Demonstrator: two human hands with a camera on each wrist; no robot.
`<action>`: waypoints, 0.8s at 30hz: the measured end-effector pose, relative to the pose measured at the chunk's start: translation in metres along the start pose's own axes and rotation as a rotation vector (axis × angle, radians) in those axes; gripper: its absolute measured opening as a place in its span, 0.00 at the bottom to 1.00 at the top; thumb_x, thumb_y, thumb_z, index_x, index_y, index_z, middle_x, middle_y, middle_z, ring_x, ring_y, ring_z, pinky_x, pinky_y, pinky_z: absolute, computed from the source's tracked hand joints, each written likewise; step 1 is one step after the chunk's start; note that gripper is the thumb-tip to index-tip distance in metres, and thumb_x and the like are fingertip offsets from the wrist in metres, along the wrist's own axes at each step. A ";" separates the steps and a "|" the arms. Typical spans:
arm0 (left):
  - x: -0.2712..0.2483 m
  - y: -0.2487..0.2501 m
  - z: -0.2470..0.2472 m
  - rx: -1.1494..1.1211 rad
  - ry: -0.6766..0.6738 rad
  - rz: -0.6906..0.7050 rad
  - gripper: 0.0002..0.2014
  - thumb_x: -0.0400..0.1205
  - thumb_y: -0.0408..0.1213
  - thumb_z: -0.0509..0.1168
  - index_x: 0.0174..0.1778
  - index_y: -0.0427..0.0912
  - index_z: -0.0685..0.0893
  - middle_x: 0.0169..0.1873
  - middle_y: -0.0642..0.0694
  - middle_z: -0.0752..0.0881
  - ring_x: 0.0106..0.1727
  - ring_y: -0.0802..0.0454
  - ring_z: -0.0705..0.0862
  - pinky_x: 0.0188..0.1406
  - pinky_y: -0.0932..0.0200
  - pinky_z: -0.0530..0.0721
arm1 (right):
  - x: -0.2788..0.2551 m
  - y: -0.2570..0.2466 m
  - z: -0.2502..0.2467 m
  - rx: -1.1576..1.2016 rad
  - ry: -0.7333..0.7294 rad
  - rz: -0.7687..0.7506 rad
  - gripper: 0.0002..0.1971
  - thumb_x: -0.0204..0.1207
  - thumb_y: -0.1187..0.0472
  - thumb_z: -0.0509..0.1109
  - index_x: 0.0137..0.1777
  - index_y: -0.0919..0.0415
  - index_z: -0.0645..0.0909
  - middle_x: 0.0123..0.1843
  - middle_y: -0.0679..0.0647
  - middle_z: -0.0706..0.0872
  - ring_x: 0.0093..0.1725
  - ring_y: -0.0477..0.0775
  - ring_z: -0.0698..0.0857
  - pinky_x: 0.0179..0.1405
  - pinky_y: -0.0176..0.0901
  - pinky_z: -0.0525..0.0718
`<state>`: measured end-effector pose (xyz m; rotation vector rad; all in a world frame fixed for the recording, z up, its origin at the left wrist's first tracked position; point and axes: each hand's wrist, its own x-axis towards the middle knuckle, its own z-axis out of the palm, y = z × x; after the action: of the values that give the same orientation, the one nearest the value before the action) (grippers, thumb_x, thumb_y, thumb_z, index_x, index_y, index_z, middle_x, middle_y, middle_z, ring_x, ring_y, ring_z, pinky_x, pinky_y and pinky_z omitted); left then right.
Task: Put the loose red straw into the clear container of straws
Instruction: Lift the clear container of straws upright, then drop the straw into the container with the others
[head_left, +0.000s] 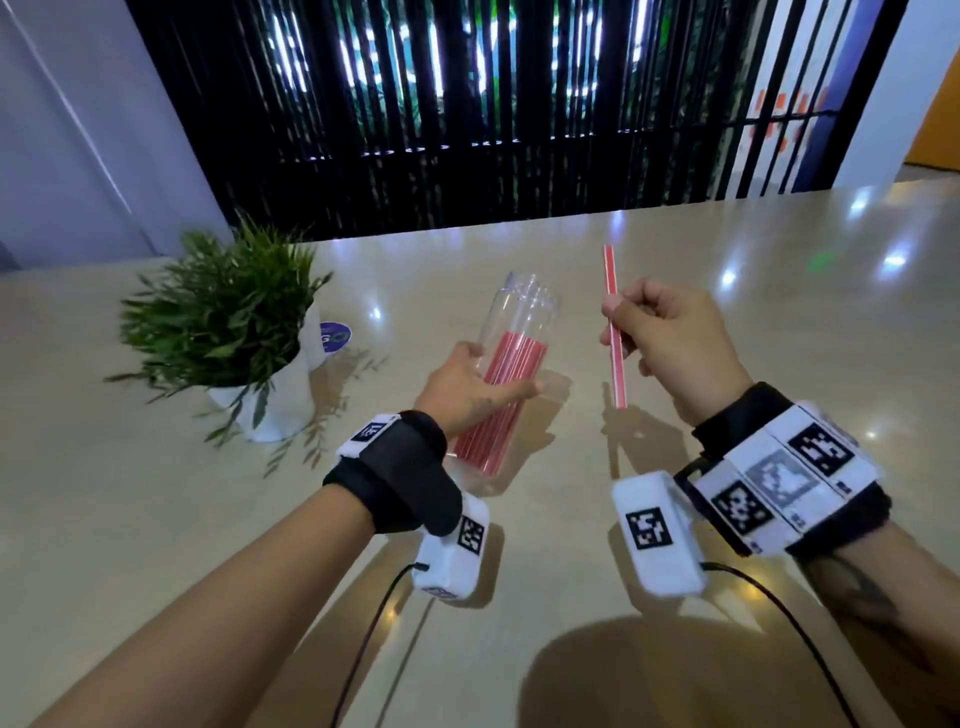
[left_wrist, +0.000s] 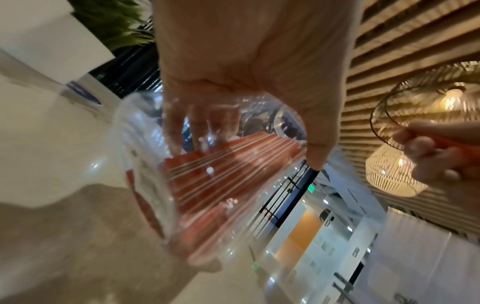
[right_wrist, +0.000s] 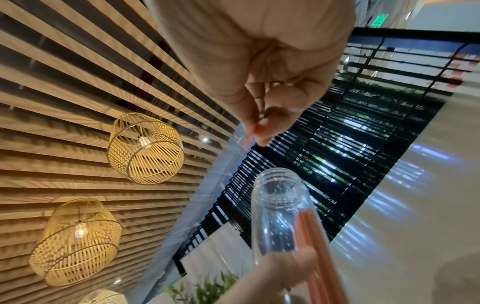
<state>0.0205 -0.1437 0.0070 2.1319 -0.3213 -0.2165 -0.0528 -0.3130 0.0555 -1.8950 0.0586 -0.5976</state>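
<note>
While the left hand (head_left: 470, 384) grips the clear container (head_left: 511, 358) at frame centre, the right hand (head_left: 670, 348) pinches the loose red straw (head_left: 614, 332) beside it, above a glossy beige table (head_left: 753, 270); black slats (head_left: 467, 104) fill the top.

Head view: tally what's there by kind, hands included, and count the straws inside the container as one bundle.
Hands: 2, left hand, right hand
Loose red straw: 1
Clear container: 1
Straw bundle: 1
Potted plant: 1
Total: 6

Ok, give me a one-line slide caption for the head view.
Left hand grips the clear container of straws; right hand pinches the loose red straw beside it.
</note>
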 end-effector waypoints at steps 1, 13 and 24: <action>-0.006 -0.002 -0.004 -0.035 -0.009 -0.020 0.43 0.67 0.52 0.74 0.73 0.42 0.60 0.48 0.47 0.79 0.51 0.47 0.81 0.54 0.50 0.80 | 0.002 -0.008 0.006 0.016 -0.007 -0.013 0.13 0.78 0.62 0.63 0.31 0.52 0.75 0.28 0.50 0.81 0.20 0.35 0.79 0.18 0.21 0.70; -0.069 -0.016 -0.029 -0.118 0.175 0.024 0.33 0.70 0.47 0.72 0.68 0.43 0.65 0.39 0.56 0.77 0.40 0.60 0.79 0.46 0.55 0.78 | 0.053 -0.079 0.066 0.054 0.115 -0.164 0.15 0.74 0.65 0.65 0.32 0.48 0.66 0.34 0.53 0.84 0.31 0.48 0.88 0.23 0.32 0.74; -0.079 -0.020 -0.040 -0.218 0.236 0.140 0.38 0.62 0.52 0.74 0.65 0.47 0.66 0.44 0.58 0.77 0.45 0.65 0.79 0.44 0.65 0.77 | 0.054 -0.102 0.079 0.173 0.020 -0.264 0.14 0.75 0.68 0.65 0.34 0.50 0.69 0.29 0.49 0.81 0.25 0.39 0.85 0.14 0.25 0.73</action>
<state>-0.0401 -0.0768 0.0148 1.8876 -0.2924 0.0781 0.0047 -0.2210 0.1439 -1.7403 -0.2271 -0.7740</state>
